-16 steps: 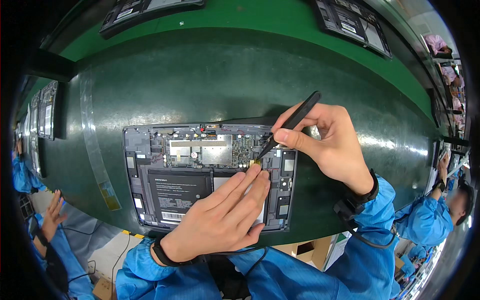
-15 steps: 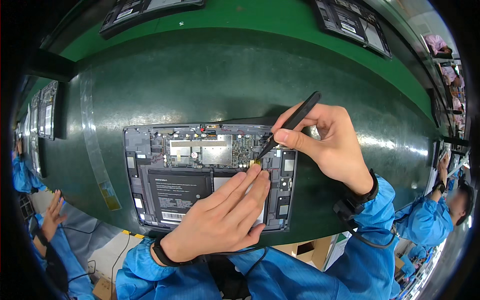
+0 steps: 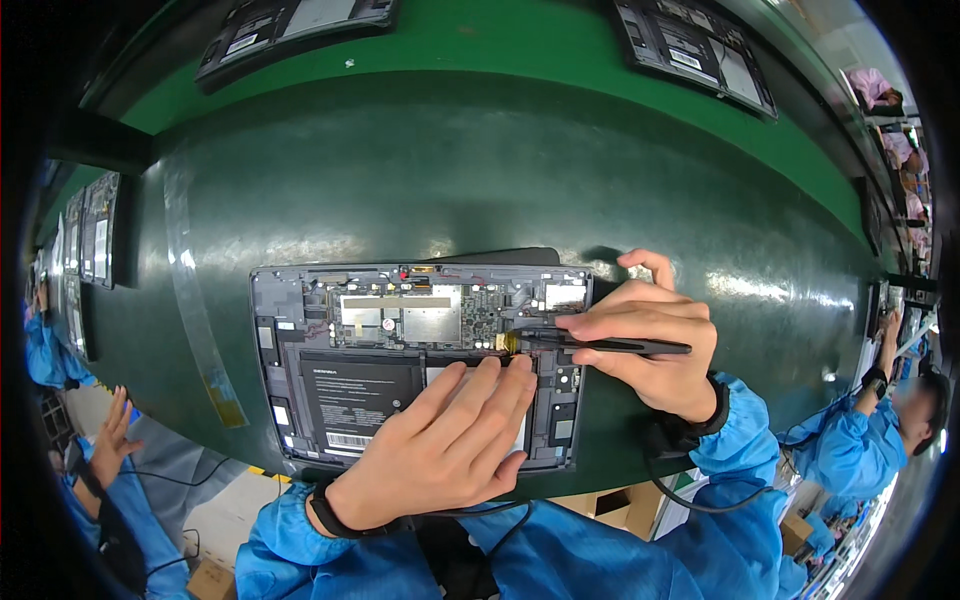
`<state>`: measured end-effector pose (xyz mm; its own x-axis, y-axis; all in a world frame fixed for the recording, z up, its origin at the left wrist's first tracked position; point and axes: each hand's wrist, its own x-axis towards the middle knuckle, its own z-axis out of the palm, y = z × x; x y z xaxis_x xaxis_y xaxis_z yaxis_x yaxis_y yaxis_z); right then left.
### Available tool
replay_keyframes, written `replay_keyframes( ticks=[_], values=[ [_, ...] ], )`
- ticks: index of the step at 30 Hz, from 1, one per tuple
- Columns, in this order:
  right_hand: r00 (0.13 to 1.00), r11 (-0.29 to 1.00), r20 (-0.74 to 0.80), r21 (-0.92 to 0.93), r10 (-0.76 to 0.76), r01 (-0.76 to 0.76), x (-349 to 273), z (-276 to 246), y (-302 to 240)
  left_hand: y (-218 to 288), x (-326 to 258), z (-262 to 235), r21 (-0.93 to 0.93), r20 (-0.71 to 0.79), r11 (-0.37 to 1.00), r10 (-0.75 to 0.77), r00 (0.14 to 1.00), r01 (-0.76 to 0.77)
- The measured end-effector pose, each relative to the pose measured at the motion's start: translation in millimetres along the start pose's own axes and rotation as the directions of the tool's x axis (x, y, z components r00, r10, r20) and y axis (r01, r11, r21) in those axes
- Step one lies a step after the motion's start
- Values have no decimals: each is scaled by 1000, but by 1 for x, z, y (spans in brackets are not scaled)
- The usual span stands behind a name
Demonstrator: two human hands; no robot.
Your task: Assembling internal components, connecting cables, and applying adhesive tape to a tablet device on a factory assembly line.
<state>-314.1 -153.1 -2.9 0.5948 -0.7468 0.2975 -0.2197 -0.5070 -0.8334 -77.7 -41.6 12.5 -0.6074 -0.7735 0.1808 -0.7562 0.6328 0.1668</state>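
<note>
Circuitry fills the open grey laptop base [image 3: 330, 350] on the dark green glossy worktop [image 3: 500, 170]. Right hand [image 3: 655, 345] pinches a slim black pointed tool [image 3: 600, 345]; left hand [image 3: 440, 445] rests flat, grasping nothing.

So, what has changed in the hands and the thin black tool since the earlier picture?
The right hand has tipped the thin black tool from a steep slant to nearly flat, tip by the small brass part. The left hand still rests on the opened grey laptop base.

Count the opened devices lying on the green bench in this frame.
5, maybe more hidden: one under the hands at centre, one at the top left, one at the top right, and two at the left edge.
</note>
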Motion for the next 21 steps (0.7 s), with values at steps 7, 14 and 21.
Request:
replay_keyframes(
  ticks=[7, 14, 21],
  values=[
    [999, 998, 11, -23, -50, 50, -2, -2, -1, 5, 2, -5, -34, -16, 998, -60, 998, 59],
    [997, 997, -7, -20, -78, 78, -4, -1, -1, 5, 4, -5, 10, -25, 999, -35, 999, 35],
    [996, 999, -75, 2, -40, 40, -5, -3, -2, 7, 4, -3, -6, -40, 998, -60, 997, 60]
  ],
)
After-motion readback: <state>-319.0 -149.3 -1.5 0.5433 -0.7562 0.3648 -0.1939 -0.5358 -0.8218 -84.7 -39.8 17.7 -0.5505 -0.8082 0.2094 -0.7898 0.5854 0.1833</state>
